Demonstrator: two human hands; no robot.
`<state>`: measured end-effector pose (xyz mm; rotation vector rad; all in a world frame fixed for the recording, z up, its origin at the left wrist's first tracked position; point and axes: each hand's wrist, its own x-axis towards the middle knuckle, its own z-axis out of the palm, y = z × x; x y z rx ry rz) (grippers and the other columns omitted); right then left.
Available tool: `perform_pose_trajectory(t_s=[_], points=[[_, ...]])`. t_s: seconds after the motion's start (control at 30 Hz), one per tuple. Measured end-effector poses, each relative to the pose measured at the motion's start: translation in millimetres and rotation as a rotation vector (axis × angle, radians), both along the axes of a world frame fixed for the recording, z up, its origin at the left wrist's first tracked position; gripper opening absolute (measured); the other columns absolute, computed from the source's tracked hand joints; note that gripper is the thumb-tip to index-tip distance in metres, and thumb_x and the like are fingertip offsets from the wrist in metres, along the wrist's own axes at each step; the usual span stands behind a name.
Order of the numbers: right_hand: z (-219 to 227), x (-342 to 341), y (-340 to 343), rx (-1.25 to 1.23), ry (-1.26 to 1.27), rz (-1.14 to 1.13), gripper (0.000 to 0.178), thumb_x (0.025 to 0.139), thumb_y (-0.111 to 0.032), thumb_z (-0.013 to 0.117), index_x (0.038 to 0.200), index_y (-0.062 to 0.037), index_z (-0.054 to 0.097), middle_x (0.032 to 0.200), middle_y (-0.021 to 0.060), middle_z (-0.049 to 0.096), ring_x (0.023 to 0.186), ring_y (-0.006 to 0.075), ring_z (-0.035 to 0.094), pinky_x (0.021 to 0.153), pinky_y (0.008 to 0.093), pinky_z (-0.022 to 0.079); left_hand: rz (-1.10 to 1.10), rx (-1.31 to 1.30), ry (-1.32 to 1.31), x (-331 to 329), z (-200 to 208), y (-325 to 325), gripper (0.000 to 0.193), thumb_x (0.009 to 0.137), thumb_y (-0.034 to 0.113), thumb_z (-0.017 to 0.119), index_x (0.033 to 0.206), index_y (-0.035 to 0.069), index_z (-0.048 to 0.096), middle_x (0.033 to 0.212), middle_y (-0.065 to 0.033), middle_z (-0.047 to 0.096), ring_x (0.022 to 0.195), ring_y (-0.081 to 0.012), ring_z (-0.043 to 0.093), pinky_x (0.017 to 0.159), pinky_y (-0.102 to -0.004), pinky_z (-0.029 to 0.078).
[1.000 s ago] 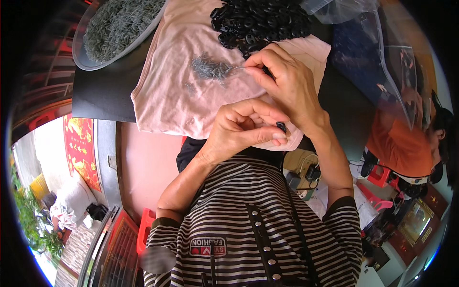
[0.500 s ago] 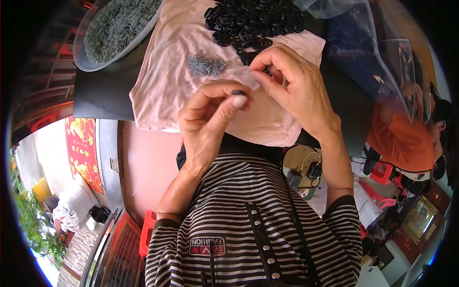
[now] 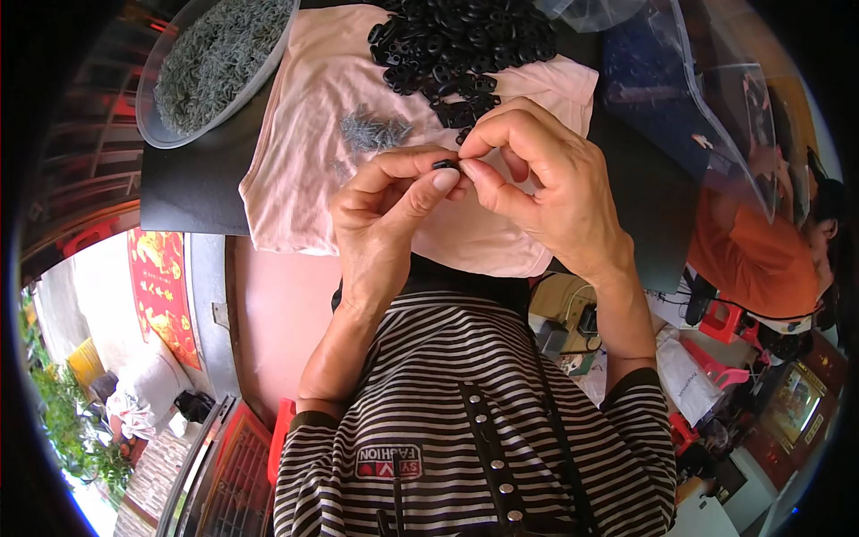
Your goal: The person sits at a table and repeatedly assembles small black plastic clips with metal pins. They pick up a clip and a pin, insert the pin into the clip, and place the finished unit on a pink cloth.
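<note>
Between thumb and forefinger, my left hand pinches a small black plastic piece. My right hand is closed in a pinch right beside that piece; whatever its fingertips hold is hidden or too small to name. Both hands hover over a pink cloth on a dark table. Beyond my left hand lies a small heap of thin grey pins or screws. Past my right hand sits a big pile of black looped plastic pieces, a few trailing toward my fingers.
A clear tub filled with grey pins stands at the far left. Clear plastic sheeting covers the table's right side. A person in an orange top is at the right edge. Chargers and cables lie below the table edge.
My right hand has come from near the black pile to my left fingertips, so the two hands now meet. The black piece stays in my left hand.
</note>
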<state>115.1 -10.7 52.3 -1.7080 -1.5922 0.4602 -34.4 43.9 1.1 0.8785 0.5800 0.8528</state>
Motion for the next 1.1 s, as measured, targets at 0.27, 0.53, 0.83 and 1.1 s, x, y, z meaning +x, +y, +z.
perform_pose_trajectory(t_s=[0.27,0.53,0.83,1.1], points=[[-17,0,-7,0.139,0.410,-0.002,0.015,0.079,0.000,0.067,0.093,-0.0024,0.063,0.084,0.0024,0.062,0.063,0.0063,0.051,0.052,0.0192,0.040,-0.082,-0.200,-0.168,1,-5,1,0.011,0.086,0.001,0.060,0.096,-0.003,0.062,0.095,-0.0131,0.065,0.078,-0.0154,0.062,0.074,-0.0267,0.051],[-16,-6,-12,0.114,0.578,-0.116,0.011,0.084,-0.001,0.062,0.095,0.0016,0.062,0.085,0.0062,0.065,0.072,0.0079,0.063,0.058,0.0175,0.048,-0.102,-0.292,-0.132,7,-1,0,0.016,0.090,0.008,0.056,0.100,-0.004,0.060,0.093,-0.0128,0.066,0.077,-0.0148,0.062,0.075,-0.0253,0.051],[-14,-9,-13,0.029,0.618,-0.150,0.011,0.086,-0.004,0.061,0.096,0.0007,0.062,0.079,0.0046,0.066,0.070,0.0079,0.064,0.058,0.0171,0.048,-0.171,-0.324,-0.177,5,-8,1,0.016,0.091,0.009,0.055,0.100,-0.004,0.060,0.091,-0.0121,0.066,0.076,-0.0132,0.063,0.074,-0.0244,0.051],[-15,-11,-11,0.056,0.538,-0.140,0.009,0.084,-0.001,0.061,0.093,0.0015,0.062,0.083,0.0060,0.065,0.070,0.0089,0.064,0.060,0.0196,0.051,-0.159,-0.315,-0.145,4,-6,1,0.015,0.091,0.010,0.057,0.098,-0.003,0.061,0.090,-0.0115,0.066,0.076,-0.0134,0.063,0.074,-0.0247,0.051]])
